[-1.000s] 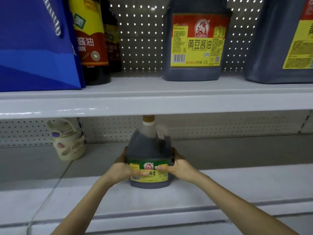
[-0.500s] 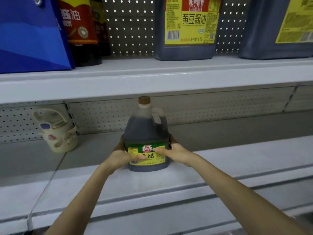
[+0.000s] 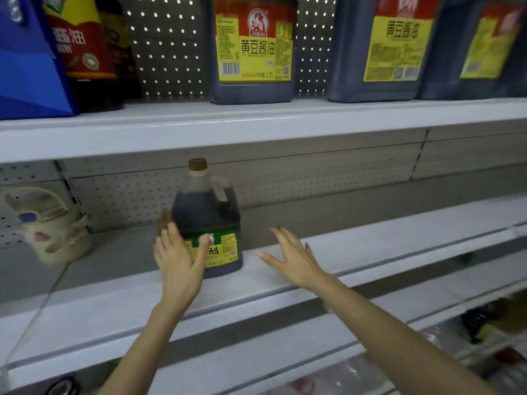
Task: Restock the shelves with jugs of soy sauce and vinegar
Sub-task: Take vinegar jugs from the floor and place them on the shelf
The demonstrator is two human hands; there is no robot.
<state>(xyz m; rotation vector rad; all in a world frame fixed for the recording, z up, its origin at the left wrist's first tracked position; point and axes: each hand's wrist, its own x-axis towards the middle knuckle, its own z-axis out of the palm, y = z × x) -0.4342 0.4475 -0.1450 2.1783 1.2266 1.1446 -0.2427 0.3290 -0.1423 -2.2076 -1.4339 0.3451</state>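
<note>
A vinegar jug (image 3: 205,212) stands upright near the front of the middle shelf (image 3: 370,246), green-and-yellow label facing out. The left hand (image 3: 178,260), fingers spread, lies at the jug's left side, thumb across the label; motion blur hides whether it touches. The right hand (image 3: 293,259), spread wide, hovers clear of the jug to its right. Above, soy sauce jugs (image 3: 252,49) line the upper shelf (image 3: 256,124)

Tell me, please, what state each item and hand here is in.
Dark green-labelled plastic vinegar jug: upright on lower shelf, capped.
Left hand: open beside jug, contact unclear.
Right hand: open, clear of jug.
Dark yellow-labelled soy sauce jug: upright on upper shelf.
Cream ceramic teapot: upright.
</note>
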